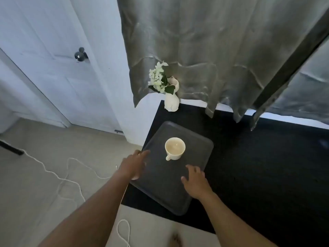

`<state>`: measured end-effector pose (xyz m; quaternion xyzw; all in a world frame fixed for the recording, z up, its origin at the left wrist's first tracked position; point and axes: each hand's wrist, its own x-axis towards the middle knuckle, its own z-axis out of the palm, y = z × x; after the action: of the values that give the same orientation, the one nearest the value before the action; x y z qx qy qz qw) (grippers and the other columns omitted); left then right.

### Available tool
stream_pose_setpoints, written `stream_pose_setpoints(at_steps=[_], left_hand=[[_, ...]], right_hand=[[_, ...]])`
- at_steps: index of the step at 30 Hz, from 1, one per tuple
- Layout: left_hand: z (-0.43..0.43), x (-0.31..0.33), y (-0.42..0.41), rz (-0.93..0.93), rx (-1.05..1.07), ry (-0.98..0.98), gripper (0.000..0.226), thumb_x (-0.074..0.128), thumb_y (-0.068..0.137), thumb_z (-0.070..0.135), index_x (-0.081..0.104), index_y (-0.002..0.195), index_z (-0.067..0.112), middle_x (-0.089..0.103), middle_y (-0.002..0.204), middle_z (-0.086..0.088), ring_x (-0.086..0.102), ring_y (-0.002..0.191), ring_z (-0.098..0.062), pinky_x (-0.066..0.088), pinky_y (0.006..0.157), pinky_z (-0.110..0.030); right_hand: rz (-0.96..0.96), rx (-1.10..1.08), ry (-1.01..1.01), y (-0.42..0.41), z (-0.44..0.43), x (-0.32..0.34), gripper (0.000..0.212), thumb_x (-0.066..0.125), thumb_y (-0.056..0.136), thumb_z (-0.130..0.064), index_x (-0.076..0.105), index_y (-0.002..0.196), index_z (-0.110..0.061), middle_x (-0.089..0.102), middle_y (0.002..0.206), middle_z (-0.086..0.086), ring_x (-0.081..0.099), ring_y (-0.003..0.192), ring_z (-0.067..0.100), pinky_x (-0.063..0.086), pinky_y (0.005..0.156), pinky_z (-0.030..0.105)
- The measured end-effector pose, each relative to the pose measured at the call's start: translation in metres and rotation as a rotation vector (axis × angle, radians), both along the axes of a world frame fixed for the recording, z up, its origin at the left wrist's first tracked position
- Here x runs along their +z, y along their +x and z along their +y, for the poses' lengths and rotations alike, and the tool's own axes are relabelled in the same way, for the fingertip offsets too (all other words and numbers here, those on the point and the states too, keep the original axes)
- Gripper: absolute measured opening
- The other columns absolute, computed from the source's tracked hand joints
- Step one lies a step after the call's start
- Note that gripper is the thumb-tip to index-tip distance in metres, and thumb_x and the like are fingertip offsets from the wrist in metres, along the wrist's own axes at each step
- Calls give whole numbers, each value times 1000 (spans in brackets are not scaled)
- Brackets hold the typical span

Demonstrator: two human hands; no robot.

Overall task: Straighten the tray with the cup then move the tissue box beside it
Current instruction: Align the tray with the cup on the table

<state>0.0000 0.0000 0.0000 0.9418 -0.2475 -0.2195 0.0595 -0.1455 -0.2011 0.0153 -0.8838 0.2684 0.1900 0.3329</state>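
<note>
The grey tray point(165, 184) lies skewed on the black tabletop point(249, 157), its long axis running diagonally from beyond the left hand point(134, 165) toward the near side of the right hand point(195, 182), with its near-left edge hanging past the tabletop's edge. The cream cup point(175, 148) stands upright on the tray, just beyond and between the two hands, handle pointing back toward them. The left hand is spread open, fingers reaching over the tray's left rim; whether it touches, I cannot tell. The right hand is likewise open and holds nothing, hovering over the tray's right half. Both hands flank the tray about equally, so the turn likely needs both. No tissue box is in view.
</note>
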Motion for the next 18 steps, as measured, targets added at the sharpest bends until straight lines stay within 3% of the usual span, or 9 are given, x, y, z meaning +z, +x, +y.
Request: stream_pose_setpoints(at_steps=[4, 10, 18], left_hand=[[-1, -12, 5, 63, 15, 45, 61, 49, 98, 25, 21, 152, 36, 36, 151, -10, 58, 118, -34, 51, 98, -48], [-5, -33, 14, 90, 12, 119, 71, 51, 97, 26, 11, 154, 36, 27, 156, -12, 55, 121, -37, 50, 98, -50], [-5, -49, 16, 120, 46, 171, 76, 55, 95, 21, 10, 155, 31, 27, 153, -15, 56, 117, -38, 51, 96, -51]], right_hand=[[151, 60, -71, 1, 2, -18, 62, 49, 96, -37, 21, 149, -24, 18, 157, 8, 21, 143, 29, 31, 113, 44], [220, 86, -131, -3, 7, -39, 64, 49, 96, -37, 19, 151, -24, 5, 160, 12, 14, 145, 32, 28, 114, 44], [224, -23, -169, -11, 10, -47, 62, 60, 90, -24, 28, 143, -24, 13, 151, 9, 33, 130, 28, 41, 103, 37]])
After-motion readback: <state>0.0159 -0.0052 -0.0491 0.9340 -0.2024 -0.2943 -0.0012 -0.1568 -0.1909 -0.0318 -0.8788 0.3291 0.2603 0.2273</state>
